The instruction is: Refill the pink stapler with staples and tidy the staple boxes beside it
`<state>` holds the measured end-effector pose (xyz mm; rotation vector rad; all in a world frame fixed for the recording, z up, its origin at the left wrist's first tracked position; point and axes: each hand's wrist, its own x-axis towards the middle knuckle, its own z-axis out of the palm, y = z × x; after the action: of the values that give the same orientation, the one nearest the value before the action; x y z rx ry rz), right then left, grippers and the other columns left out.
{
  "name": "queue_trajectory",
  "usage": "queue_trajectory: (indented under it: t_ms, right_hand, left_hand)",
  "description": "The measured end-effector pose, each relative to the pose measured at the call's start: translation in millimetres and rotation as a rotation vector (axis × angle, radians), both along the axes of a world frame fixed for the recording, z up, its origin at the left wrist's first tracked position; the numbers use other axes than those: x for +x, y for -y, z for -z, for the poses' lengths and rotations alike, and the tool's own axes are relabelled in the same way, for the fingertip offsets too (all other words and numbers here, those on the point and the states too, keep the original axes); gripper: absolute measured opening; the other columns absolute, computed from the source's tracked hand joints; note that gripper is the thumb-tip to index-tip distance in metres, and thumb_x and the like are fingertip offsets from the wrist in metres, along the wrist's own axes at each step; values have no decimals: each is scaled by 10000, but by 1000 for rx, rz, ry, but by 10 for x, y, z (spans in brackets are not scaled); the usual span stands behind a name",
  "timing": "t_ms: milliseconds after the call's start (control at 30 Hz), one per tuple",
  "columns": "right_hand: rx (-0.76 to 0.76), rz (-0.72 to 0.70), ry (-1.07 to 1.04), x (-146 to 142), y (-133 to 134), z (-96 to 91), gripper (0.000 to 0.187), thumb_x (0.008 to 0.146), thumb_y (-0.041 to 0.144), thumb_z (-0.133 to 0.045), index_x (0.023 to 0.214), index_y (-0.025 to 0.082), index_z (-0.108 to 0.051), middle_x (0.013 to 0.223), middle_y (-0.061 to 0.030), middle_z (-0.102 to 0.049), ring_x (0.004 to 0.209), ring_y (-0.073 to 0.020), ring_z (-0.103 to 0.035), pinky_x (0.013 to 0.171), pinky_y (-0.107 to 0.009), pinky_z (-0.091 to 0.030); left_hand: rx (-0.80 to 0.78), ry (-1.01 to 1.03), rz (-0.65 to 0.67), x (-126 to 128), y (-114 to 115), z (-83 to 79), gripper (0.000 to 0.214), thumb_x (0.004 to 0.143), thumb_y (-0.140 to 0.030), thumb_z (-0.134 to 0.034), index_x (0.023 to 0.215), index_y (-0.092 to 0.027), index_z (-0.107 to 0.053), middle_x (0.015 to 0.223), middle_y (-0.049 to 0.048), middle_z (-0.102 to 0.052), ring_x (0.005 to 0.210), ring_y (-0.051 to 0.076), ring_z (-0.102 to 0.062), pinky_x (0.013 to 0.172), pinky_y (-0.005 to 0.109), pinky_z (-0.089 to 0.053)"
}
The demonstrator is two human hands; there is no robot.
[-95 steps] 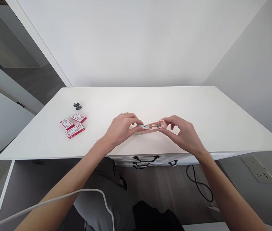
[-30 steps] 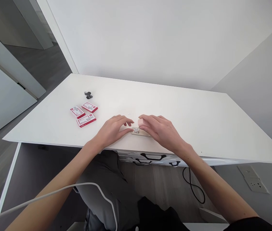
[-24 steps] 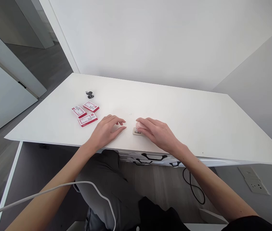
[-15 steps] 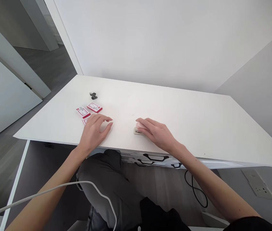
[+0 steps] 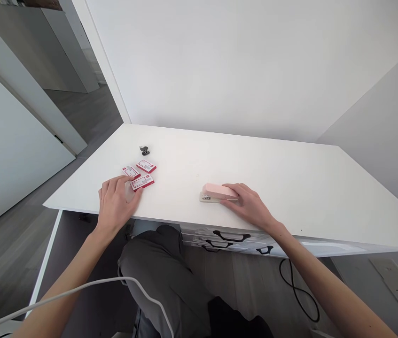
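Observation:
A pink stapler (image 5: 216,190) with a pale base lies on the white desk, its front end facing left. My right hand (image 5: 250,204) grips its rear end, thumb on the near side and fingers over the far side. To the left, my left hand (image 5: 116,202) rests at the desk's front, thumb and fingers spread beside the nearest small red-and-white box (image 5: 142,182). Whether the fingertips touch this box I cannot tell. Two similar boxes lie just behind it, one at the left (image 5: 130,172) and one farther back (image 5: 146,165).
A small black staple remover or clip (image 5: 144,150) sits behind the boxes. The white desk (image 5: 272,173) meets a wall at the back. Drawers with black handles (image 5: 232,235) are under its front edge. A white cable (image 5: 96,282) crosses in front of my left forearm.
My left hand has moved left, from the right of the boxes to the nearest box. My right hand has slid back along the stapler, exposing more of its pink top. The view has shifted slightly.

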<state>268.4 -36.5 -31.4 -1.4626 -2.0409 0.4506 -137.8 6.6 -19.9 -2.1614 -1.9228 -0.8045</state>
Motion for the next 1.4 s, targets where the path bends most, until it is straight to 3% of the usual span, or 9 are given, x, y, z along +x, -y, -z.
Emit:
queue_trajectory:
  t_ms: [100, 233, 800, 1000, 1100, 1200, 1300, 1400]
  right_hand:
    - [-11, 85, -61, 67, -17, 32, 360, 999, 544, -627, 1207, 254, -674, 1175, -89, -743, 1047, -288, -682, 886, -443, -556]
    - [-22, 179, -86, 99, -76, 24, 361, 977, 549, -649, 1144, 230, -668, 1089, -84, -734, 974, -281, -660, 833, -425, -529]
    - [-11, 211, 4, 63, -128, 38, 385, 956, 511, -616, 1221, 231, -637, 1143, -81, -690, 1011, -279, -682, 811, -408, -531]
    - [-7, 203, 28, 55, -130, 59, 447, 946, 498, -593, 1301, 227, -610, 1170, -95, -691, 996, -287, -684, 827, -427, -529]
    - [10, 161, 39, 57, -121, 56, 559, 909, 515, -638, 1384, 231, -564, 1245, -120, -698, 1060, -318, -678, 895, -463, -522]
    - [-8, 86, 60, 71, -96, 38, 795, 865, 555, -706, 1537, 224, -441, 1311, -137, -689, 1118, -340, -661, 964, -496, -503]
    - [-47, 31, 51, 93, -76, 23, 1014, 853, 586, -737, 1667, 225, -254, 1183, -100, -716, 1018, -315, -673, 936, -485, -514]
    - [-55, 13, 33, 112, -76, 22, 1097, 865, 622, -734, 1708, 233, -150, 1084, -69, -715, 931, -295, -676, 885, -466, -530]
  left_hand:
    - [2, -6, -3, -9, -36, -18, 450, 974, -497, -550, 1277, -174, -630, 1357, 195, -658, 1294, 418, -539, 1059, 559, -433]
    - [2, -7, -9, 16, -89, -45, 450, 965, -512, -564, 1265, -184, -636, 1321, 201, -679, 1290, 429, -538, 1045, 577, -431]
    - [-5, 4, 32, 104, -93, -75, 471, 961, -583, -572, 1238, -209, -641, 1283, 171, -723, 1283, 417, -572, 1071, 564, -420]
    - [-55, -7, 103, 235, -62, -89, 535, 935, -606, -606, 1278, -195, -617, 1064, 120, -717, 1105, 359, -642, 1016, 516, -460]
    - [-128, -14, 223, 320, -52, -109, 596, 914, -624, -645, 1330, -200, -598, 1014, 88, -701, 1055, 329, -659, 1042, 504, -449]
    - [-186, -14, 353, 411, -56, -117, 641, 920, -629, -658, 1395, -206, -579, 1018, 76, -702, 1018, 308, -661, 1046, 493, -448]
    - [-213, -30, 460, 529, -75, -109, 586, 972, -605, -614, 1417, -224, -599, 1012, 77, -692, 979, 288, -653, 994, 468, -469]
    - [-197, -51, 551, 695, -106, -98, 522, 1021, -580, -562, 1410, -242, -644, 1039, 91, -687, 994, 283, -649, 974, 462, -476]
